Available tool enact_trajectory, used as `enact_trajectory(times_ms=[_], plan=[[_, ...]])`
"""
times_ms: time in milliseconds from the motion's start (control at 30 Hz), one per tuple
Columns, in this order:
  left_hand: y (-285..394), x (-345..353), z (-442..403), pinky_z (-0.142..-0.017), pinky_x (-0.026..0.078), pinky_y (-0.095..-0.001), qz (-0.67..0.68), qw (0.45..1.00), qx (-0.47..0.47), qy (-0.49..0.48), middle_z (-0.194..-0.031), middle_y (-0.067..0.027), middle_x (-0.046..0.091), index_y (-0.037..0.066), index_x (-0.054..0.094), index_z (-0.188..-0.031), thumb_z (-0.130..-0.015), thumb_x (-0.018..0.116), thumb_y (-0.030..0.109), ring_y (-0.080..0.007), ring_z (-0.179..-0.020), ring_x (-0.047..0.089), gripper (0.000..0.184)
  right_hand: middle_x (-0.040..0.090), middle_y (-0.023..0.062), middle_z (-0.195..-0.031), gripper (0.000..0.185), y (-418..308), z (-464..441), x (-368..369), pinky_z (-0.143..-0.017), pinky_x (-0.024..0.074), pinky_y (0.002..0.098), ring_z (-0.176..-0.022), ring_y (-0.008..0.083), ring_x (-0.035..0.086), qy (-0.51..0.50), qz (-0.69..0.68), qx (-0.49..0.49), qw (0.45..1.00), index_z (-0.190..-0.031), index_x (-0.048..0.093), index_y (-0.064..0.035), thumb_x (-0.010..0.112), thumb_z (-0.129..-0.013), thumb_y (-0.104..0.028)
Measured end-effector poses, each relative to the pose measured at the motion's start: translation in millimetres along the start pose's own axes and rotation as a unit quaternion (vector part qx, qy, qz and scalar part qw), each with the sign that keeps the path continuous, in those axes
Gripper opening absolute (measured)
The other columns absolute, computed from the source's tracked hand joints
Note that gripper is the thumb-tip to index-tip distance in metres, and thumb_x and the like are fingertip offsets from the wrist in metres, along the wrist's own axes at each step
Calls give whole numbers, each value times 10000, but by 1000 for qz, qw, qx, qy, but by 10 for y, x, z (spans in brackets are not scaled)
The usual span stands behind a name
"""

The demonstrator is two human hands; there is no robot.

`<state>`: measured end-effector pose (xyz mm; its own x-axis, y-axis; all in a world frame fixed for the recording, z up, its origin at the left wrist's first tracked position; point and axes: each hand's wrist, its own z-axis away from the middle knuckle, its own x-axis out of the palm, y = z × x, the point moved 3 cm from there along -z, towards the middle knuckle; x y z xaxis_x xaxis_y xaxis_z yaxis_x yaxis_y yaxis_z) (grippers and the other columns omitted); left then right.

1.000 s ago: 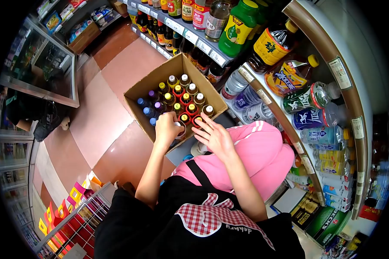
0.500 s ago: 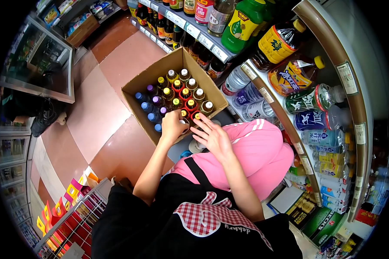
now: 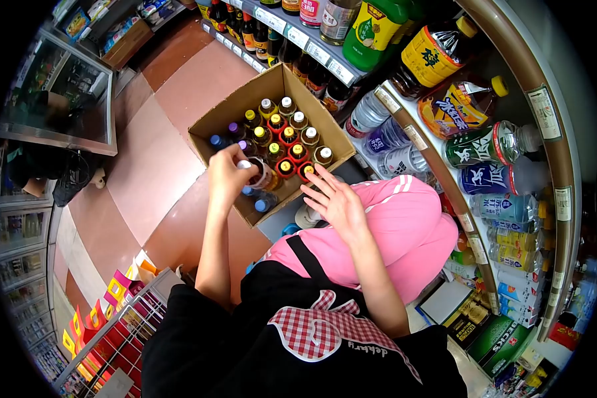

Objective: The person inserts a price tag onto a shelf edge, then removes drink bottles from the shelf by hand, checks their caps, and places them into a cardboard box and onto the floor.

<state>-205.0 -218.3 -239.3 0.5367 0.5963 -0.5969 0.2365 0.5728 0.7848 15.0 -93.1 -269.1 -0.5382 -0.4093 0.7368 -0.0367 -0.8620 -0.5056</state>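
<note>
An open cardboard box [image 3: 316,99] holds rows of upright drink bottles with blue, purple, yellow and white caps, such as a white-capped bottle [image 3: 299,117] and a yellow-capped bottle [image 3: 260,132]. My left hand [image 3: 227,178] is closed round the neck of a drink bottle [image 3: 265,176]. That bottle is tilted over the left part of the box, its pale cap by my fingers and its lower end partly hidden among the others. My right hand [image 3: 340,209], fingers spread, rests near the box's near right edge by a red-ringed yellow-capped bottle [image 3: 306,170], gripping nothing.
Curved shelves [image 3: 474,232] with large drink bottles stand close on my right. A lower shelf [image 3: 325,53] of sauce bottles lies behind the box. A wire cart [image 3: 139,318] with red packages is at my lower left. Tiled floor [image 3: 139,146] spreads left of the box.
My left hand has moved left from the box's near middle and now has a bottle drawn up and tilted. The right hand stays spread in nearly the same place.
</note>
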Motion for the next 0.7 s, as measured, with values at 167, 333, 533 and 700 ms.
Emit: enact_trajectory(times_ms=[167, 333, 533, 700], plan=[[2, -305, -403, -499, 472, -333, -24, 997, 12, 75, -556, -115, 578, -15, 550, -668, -627, 709, 54, -179, -496, 600, 179, 358, 152, -1524, 605, 2, -5, -24, -1120, 319, 434, -1343, 317, 430, 6, -2, 1, 1000, -1509, 308, -92, 438, -978, -353], [-72, -261, -641, -695, 503, -450, -150, 975, 21, 163, -775, -206, 628, -11, 561, -756, -662, 697, 74, -405, -753, 624, 187, 362, 144, -1524, 602, 7, -33, -12, -1119, 319, 431, -1342, 307, 433, -4, -3, 0, 1000, -1506, 313, -91, 436, -976, -349], [-366, 245, -517, -698, 511, -500, -194, 955, 79, 211, -957, -168, 562, 40, 554, -916, -698, 687, 37, -422, -816, 617, 256, 365, 142, -1523, 607, 33, -44, -7, -1116, 323, 427, -1340, 302, 436, 1, -2, 8, 1000, -1506, 316, -93, 446, -973, -352], [-607, 697, -177, -658, 510, -510, -199, 966, 56, 153, -977, -149, 571, 60, 519, -959, -707, 729, 81, -417, -813, 619, 329, 363, 148, -1523, 610, 55, -73, 31, -1119, 323, 432, -1340, 307, 434, -3, 9, 13, 1000, -1504, 316, -87, 445, -970, -351]])
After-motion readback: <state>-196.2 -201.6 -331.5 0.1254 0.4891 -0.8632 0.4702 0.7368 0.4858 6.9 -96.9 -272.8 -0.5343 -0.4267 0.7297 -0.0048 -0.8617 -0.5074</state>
